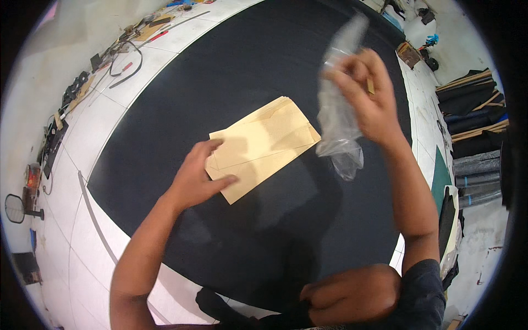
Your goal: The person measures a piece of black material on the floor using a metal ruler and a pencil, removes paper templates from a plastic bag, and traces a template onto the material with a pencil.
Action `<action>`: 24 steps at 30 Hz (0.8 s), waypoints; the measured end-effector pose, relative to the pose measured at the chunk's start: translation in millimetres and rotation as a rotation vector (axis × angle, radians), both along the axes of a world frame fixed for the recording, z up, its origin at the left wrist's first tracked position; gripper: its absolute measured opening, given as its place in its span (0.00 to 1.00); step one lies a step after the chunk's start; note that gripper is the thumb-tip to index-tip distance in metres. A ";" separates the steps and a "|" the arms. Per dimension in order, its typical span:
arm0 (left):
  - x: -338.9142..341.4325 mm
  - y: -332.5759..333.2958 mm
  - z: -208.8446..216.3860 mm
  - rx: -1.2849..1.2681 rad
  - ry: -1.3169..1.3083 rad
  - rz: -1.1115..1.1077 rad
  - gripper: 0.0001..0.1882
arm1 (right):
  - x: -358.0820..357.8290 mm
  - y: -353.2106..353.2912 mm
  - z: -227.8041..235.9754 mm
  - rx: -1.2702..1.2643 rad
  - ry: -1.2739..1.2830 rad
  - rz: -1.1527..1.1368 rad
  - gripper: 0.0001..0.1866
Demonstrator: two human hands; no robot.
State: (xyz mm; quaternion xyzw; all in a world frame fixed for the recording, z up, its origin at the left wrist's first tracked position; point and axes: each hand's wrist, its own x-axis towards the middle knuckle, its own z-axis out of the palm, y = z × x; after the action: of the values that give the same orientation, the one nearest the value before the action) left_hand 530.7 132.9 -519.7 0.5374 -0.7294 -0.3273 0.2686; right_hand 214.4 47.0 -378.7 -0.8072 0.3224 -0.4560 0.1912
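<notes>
A flat stack of tan paper sheets or envelopes (pixel 269 143) lies tilted on the black cloth, with thin lines across its top face. At the stack's left end is my left hand (pixel 195 173), its thumb and fingers spread apart over the edge. My right hand (pixel 368 91) is raised to the right of the stack, closed on a crumpled clear plastic bag (pixel 338 121) that hangs down beside the paper's right corner. A small yellowish piece (pixel 370 85) shows at the right hand's fingers; whether it is a ring or a strip I cannot tell. Motion blurs the bag and that hand.
Black cloth (pixel 220 82) spreads over the white tiled floor (pixel 71 225). Cables, tools and small items line the left wall, near a round-headed racket (pixel 15 208). Rolls of dark material (pixel 476 121) are stacked at the right. My bare leg (pixel 352 294) rests at the cloth's near edge.
</notes>
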 end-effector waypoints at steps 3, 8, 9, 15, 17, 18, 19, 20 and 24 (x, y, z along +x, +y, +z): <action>-22.3 22.6 55.1 0.025 0.226 -0.069 0.45 | 82.9 2.6 15.5 -0.033 0.026 0.236 0.14; -7.1 36.9 46.7 0.115 0.699 0.157 0.37 | 175.6 50.7 -2.3 0.011 -0.035 0.431 0.19; 4.8 35.9 48.2 0.159 0.715 0.224 0.35 | 171.5 56.9 1.5 -0.001 -0.046 0.395 0.20; 180.1 77.1 -20.3 0.234 0.861 0.751 0.29 | 105.2 152.2 35.8 0.743 -0.532 0.810 0.26; 246.3 101.3 -74.6 0.277 0.945 0.807 0.27 | 109.5 185.8 49.7 0.797 -0.403 0.992 0.26; 270.0 107.5 -106.2 0.337 0.928 0.792 0.28 | 114.3 200.8 56.2 0.787 -0.321 1.030 0.26; 299.7 126.1 -120.9 0.388 0.868 0.808 0.29 | 121.9 210.1 56.3 0.764 -0.283 1.086 0.25; 313.8 139.2 -136.9 0.449 0.756 0.871 0.31 | 128.5 216.8 57.4 0.742 -0.240 1.119 0.25; 318.6 174.5 -152.5 0.630 0.357 0.954 0.47 | 138.7 228.7 59.3 0.674 -0.135 1.187 0.24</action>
State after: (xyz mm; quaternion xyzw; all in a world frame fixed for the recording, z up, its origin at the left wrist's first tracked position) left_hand 849.4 307.4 -672.2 0.7961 -0.2189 -0.4563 0.3318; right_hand 353.1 275.7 -319.4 -0.7135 -0.0627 -0.1981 0.6692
